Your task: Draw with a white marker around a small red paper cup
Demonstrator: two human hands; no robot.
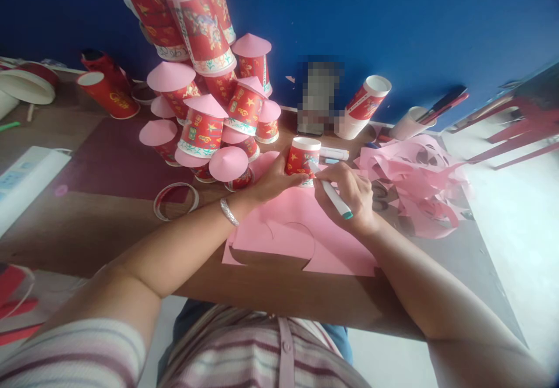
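Note:
My left hand is closed round the left side of a red paper cup with a white rim and a yellow star. In my right hand is a white marker with a teal end, its tip at the cup's printed side. Beneath both hands lies pink paper with a rounded piece cut out of its near edge. Another white marker rests just behind the cup. Part of a pair of scissors shows beside my right hand.
Red cups with pink cone tops stand stacked at the left against the blue wall. Pink paper scraps heap up on the right. Behind are stacked cups and a pen cup. A tape roll lies left.

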